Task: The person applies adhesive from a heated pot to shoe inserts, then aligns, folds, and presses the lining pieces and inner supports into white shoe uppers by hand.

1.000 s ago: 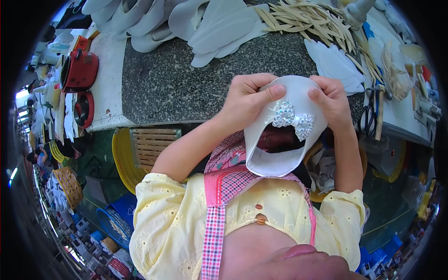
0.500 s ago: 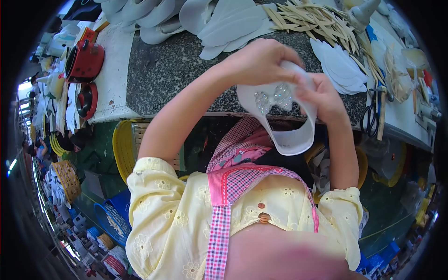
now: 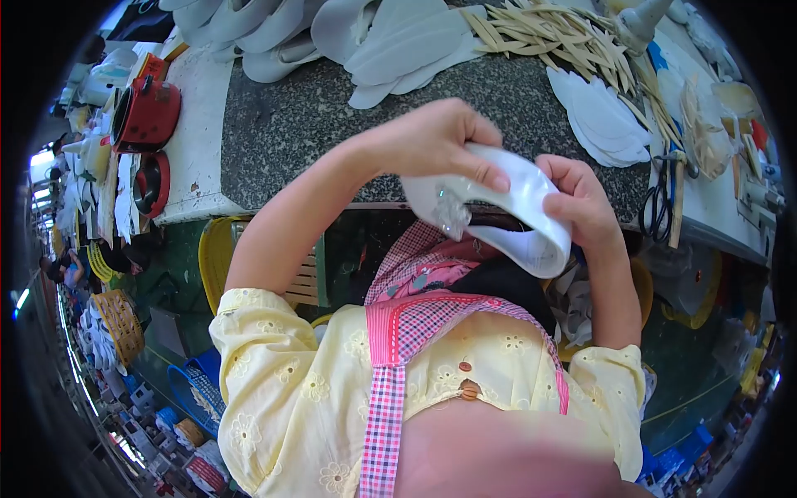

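Note:
A white shoe upper (image 3: 527,195) with a sparkling rhinestone bow (image 3: 452,212) is held up in front of the bench's near edge. My left hand (image 3: 444,141) is closed on its upper left side, the thumb lying on the white surface. My right hand (image 3: 584,203) pinches the right side between thumb and fingers. The upper is turned sideways, its opening facing down and to the left, the bow on the left. Behind the hands lies the dark speckled stone slab (image 3: 282,133).
White shoe uppers (image 3: 274,33) and flat white pieces (image 3: 407,50) lie at the back. Beige strips (image 3: 564,41) and white insole shapes (image 3: 598,120) sit at the back right. Black scissors (image 3: 657,203) rest at the right edge, a red pot (image 3: 149,116) at the left. Yellow baskets (image 3: 214,257) stand below.
The white upper has turned from facing me with its bow centred to lying sideways with the bow at the left. My left hand rose, then came partly back down; both hands still hold the upper.

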A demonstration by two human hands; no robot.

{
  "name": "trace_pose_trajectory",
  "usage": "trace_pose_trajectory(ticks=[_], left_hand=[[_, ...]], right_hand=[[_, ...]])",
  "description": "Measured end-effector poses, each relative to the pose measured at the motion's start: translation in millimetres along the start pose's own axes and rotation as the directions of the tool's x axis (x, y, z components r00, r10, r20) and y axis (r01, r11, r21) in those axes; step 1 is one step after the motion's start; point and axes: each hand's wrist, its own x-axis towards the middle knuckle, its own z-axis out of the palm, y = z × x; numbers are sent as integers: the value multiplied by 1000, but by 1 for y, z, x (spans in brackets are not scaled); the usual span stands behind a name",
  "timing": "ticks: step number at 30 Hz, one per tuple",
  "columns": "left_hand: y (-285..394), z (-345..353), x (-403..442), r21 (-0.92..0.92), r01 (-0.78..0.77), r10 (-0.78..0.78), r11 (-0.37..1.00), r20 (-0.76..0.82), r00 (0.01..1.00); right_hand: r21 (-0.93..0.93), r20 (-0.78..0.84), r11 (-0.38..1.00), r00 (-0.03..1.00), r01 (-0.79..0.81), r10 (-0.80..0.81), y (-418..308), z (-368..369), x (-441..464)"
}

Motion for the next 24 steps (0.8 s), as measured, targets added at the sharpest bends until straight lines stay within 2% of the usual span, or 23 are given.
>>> trace_pose_trajectory(ticks=[2,4,6,8,10,14,16,20,23,24], left_hand=[[0,9,-7,-18,14,-14,1000,6,1000],[2,10,-12,-16,46,-46,999,27,999],[-5,13,-10,-60,8,-7,998,7,1000],[-9,16,-9,-101,6,-8,995,-23,1000],[-7,12,-11,-53,1,-2,999,-20,1000],[-16,9,-16,21,6,-7,1000,19,1000],[-28,9,-20,-117,6,-7,993,0,1000],[-40,15,-21,-288,99,-97,953,21,995],[-35,14,-19,-241,84,-81,967,23,996],[-32,13,-18,-219,66,-65,973,14,998]], right_hand=[[-111,-16,993,999,-41,40,-1,4,-10],[-67,2,994,996,-85,85,1,4,-10],[-28,51,991,990,-130,131,-1,4,-6],[-36,41,995,994,-96,97,-1,11,-4],[-73,24,992,994,-102,104,1,10,-3],[-23,-32,995,995,-98,98,15,8,-1],[52,-70,996,995,-74,77,26,1,-3],[-56,-16,994,995,-95,94,29,-7,0],[-130,22,978,986,-163,168,22,1,5],[-88,-19,986,990,-143,142,20,5,6]])
